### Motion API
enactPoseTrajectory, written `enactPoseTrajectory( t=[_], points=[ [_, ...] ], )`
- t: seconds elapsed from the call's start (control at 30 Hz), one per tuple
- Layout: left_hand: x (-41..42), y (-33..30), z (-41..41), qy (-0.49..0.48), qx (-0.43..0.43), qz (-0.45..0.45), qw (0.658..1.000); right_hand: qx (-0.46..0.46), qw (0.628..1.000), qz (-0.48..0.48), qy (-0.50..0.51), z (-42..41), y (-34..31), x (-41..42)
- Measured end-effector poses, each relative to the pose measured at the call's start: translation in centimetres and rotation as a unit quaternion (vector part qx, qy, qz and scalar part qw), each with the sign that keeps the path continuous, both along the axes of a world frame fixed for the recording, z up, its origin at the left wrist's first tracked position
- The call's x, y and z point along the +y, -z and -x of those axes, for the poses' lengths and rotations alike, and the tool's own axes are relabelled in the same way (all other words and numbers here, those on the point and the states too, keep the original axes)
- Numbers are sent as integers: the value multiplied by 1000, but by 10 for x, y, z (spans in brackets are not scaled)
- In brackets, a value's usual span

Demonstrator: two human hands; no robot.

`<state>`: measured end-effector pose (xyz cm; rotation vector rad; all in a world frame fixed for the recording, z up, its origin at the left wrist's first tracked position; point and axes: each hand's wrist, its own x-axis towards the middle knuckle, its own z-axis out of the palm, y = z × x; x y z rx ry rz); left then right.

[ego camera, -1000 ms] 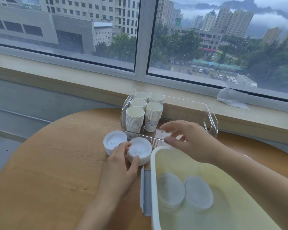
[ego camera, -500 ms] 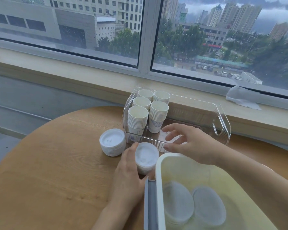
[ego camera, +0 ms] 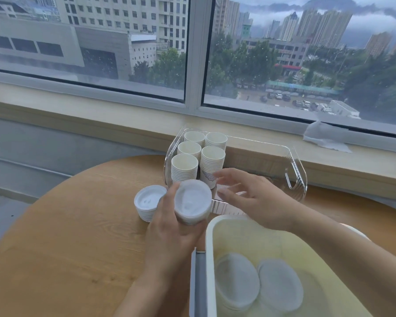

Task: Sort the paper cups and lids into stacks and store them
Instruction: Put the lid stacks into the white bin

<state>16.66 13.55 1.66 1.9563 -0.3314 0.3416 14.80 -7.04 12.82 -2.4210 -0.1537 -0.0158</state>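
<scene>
A stack of white lids (ego camera: 192, 203) sits in the left hand (ego camera: 169, 232), raised off the desk (ego camera: 66, 236) and tilted so its top faces the camera. The left fingers (ego camera: 167, 197) and thumb are clamped round the sides of this stack. Just to its left, a second stack of lids (ego camera: 149, 202) stands upright on the desk, close beside the left hand's knuckles.

The right hand (ego camera: 252, 200) hovers to the right of the held stack, over the near edge of a clear plastic bin (ego camera: 295, 177). Its fingers (ego camera: 229, 177) are spread apart and lightly bent, gripping nothing; the fingertips lie near the closest cup stack, and whether they touch it cannot be told.

Inside the clear bin, at its left end, five stacks of paper cups (ego camera: 200, 154) stand upright in two rows running from near to far. The rest of the bin's floor to the right shows through the clear walls, with a cut-out handle at the right end.

Nearest the camera, at the right, a white tub (ego camera: 212, 259) with a pale yellow inside holds two loose lids (ego camera: 258, 282) lying flat and side by side on its bottom. A grey strip runs along the tub's left outer wall.

Beyond the desk runs a pale window sill (ego camera: 101, 115) bearing a crumpled white tissue (ego camera: 325, 138) at the far right.
</scene>
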Motion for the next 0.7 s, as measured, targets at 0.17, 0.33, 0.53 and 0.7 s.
enactPoseTrajectory(
  t=[0.17, 0.33, 0.53, 0.7],
  points=[
    [14, -39, 7, -4, -45, 29, 999, -28, 996, -65, -46, 17, -21, 13],
    [19, -81, 29, 21, -110, 51, 992, -45, 982, -157, -95, 40, -37, 26],
    [17, -107, 66, 53, -144, 38, 987, -48, 960, -258, -100, 77, -56, 23],
    [11, -107, 94, 99, -142, 13, 985, 7, 950, -289, -116, 117, -58, 8]
  ],
)
